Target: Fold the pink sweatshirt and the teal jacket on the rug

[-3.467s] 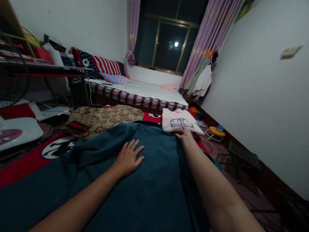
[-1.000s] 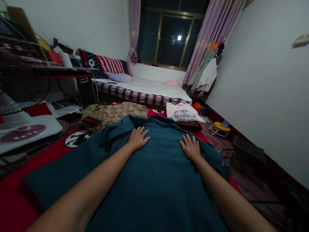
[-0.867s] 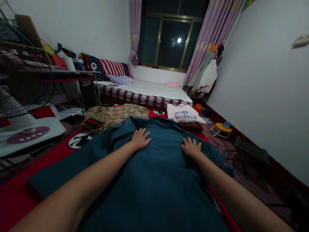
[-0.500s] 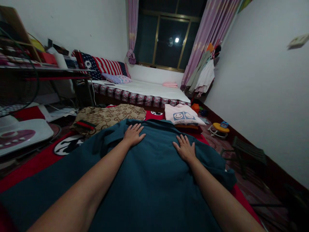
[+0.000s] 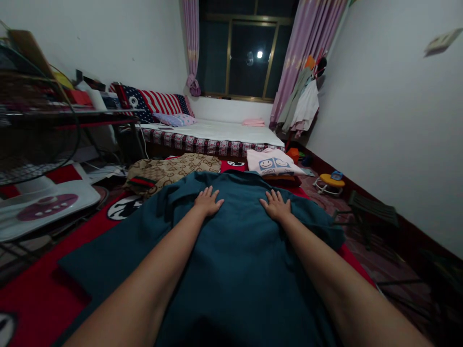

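A dark teal long-sleeved garment, apparently a shirt [image 5: 238, 255], lies spread out in front of me, its collar end away from me. My left hand [image 5: 209, 201] rests flat on its upper left part, fingers spread. On the upper right part lies my right hand [image 5: 276, 206], palm down with the fingers apart. One sleeve stretches out to the left; the right side of the shirt is bunched in folds. Beneath it is a red cloth [image 5: 32, 294] with black-and-white round prints. My forearms cover parts of the shirt.
Beyond the shirt lie a tan patterned garment [image 5: 181, 168] and a folded pink shirt [image 5: 273, 163]. A bed [image 5: 217, 130] stands under the window. At left are a cluttered desk [image 5: 119, 113] and a white-and-purple plastic seat [image 5: 47, 207]; at right, a yellow stool [image 5: 332, 181] and a dark folding stool [image 5: 372, 212].
Both hands stay flat on the shirt, the left one slightly farther right. The left sleeve's end has come into view, drawn inward, with more red cloth showing. The camera view has shifted a little.
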Demonstrator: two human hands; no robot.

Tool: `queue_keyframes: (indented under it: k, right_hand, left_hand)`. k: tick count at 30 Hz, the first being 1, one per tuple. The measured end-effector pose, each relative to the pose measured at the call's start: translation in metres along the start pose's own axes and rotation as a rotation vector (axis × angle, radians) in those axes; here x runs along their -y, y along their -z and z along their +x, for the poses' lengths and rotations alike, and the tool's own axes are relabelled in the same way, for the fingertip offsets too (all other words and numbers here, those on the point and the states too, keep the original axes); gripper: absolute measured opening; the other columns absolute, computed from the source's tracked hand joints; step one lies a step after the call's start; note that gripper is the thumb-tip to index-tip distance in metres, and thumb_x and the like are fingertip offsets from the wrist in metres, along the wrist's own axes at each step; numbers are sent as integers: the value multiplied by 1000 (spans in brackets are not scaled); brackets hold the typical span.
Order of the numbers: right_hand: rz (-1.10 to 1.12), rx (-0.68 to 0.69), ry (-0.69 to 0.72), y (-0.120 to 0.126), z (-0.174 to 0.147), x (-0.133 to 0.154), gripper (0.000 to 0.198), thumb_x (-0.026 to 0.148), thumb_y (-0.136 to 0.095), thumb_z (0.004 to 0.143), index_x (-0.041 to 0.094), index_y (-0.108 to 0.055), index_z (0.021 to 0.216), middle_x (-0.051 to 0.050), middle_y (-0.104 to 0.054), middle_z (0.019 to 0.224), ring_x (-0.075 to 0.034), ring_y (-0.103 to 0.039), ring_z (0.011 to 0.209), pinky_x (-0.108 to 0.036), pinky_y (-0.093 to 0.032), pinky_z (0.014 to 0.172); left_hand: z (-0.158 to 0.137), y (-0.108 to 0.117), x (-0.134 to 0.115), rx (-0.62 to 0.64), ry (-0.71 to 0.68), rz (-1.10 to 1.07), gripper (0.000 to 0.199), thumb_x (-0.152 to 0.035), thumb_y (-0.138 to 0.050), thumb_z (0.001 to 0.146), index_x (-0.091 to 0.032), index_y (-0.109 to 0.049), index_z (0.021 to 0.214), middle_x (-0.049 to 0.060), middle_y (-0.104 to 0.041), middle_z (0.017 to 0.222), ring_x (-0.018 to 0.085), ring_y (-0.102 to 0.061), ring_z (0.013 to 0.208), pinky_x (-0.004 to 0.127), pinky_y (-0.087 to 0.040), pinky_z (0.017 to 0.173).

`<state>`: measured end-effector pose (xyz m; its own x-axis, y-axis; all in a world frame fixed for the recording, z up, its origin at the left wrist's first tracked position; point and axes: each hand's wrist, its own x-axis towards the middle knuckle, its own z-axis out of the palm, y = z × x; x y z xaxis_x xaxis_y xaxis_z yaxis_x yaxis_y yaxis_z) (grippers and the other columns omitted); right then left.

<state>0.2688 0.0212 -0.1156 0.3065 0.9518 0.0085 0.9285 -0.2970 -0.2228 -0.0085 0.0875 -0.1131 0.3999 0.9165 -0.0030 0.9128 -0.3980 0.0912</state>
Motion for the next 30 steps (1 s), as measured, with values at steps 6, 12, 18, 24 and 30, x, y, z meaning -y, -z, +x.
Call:
queue_keyframes:
  k: [6, 12, 18, 24, 30]
  right_hand:
    - [120, 63, -246, 8, -7, 24, 64, 45, -48, 90, 16, -35, 145, -14, -18, 157, -32, -9, 144, -68, 1, 107]
    - [4, 33, -192, -2, -38, 19, 72, 55, -30, 93, 11, -24, 149, -15, -12, 158, -31, -6, 145, -61, -3, 111]
    - [-136, -109, -40, -12, -55, 3, 69, 57, -19, 93, 17, -27, 149, -11, -22, 156, -29, -15, 143, -55, -14, 112]
    - [-121, -141, -38, -10, -54, 4, 64, 53, -24, 94, 17, -35, 145, -11, -28, 154, -29, -21, 142, -54, -17, 111]
    - [-130, -137, -43, -9, -56, 5, 62, 52, -24, 95, 18, -34, 146, -11, -28, 154, -28, -21, 142, -54, -18, 111]
  left_hand:
    - [-36, 3, -8, 56, 48, -41, 74, -63, -24, 92, -19, -21, 151, 13, -8, 158, 32, -8, 145, 48, -19, 114]
    - [-59, -5, -16, -92, 81, -73, 67, -59, -27, 93, -21, -30, 148, 11, -17, 157, 29, -15, 144, 44, -17, 116]
    - [-66, -8, -9, -230, 59, -144, 53, -49, -38, 93, -23, -47, 139, 8, -34, 152, 23, -30, 140, 37, -25, 113]
    - [-67, -7, -5, -272, 55, -205, 46, -43, -45, 92, -23, -54, 133, 8, -41, 148, 22, -37, 137, 34, -29, 112]
    - [-67, -8, -5, -288, 56, -238, 46, -43, -48, 91, -23, -56, 132, 9, -42, 147, 23, -38, 136, 35, -29, 112]
